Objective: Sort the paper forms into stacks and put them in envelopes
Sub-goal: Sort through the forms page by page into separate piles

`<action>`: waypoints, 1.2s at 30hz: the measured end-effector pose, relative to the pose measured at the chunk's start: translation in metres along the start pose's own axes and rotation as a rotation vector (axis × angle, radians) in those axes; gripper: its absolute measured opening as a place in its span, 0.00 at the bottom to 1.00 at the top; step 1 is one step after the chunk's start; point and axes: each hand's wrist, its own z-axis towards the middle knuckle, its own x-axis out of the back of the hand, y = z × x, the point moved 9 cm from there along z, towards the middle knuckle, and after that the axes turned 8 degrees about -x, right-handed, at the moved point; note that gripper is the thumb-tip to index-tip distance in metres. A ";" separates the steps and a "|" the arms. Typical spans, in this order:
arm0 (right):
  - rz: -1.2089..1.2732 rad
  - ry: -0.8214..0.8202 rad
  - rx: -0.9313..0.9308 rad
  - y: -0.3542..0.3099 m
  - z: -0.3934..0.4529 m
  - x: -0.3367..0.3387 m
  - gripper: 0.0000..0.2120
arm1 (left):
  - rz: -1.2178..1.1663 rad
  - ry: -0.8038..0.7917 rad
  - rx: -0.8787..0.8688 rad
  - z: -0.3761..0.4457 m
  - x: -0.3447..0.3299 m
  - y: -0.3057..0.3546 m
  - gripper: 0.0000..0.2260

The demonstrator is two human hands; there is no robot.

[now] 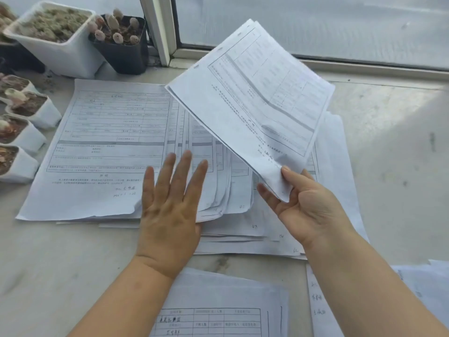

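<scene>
Form print [116,132] too blurred to read; near sheets [218,312] cut off by bottom edge.

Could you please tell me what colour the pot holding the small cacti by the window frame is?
The cactus pot is black, seen in the head view.

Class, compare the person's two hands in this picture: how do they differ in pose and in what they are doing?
The left hand lies flat, palm down, fingers straight and spread, pressing the fanned forms on the table. The right hand is raised, palm turned up, pinching the corner of a lifted sheaf of forms between thumb and fingers. Both are bare and touch printed forms.
</scene>
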 end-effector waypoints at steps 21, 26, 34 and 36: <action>-1.017 0.120 0.169 0.015 -0.011 -0.023 0.10 | -0.883 0.303 0.936 -0.042 0.040 -0.121 0.05; -1.028 0.139 0.004 0.044 0.023 -0.023 0.05 | -0.642 0.060 0.586 -0.023 0.036 -0.093 0.10; -0.899 0.131 -0.103 0.040 0.019 0.001 0.09 | 0.073 -0.459 0.014 -0.010 -0.007 -0.048 0.36; -0.944 0.153 -0.098 0.040 0.020 0.002 0.12 | 0.116 -0.506 -0.005 -0.009 -0.007 -0.047 0.38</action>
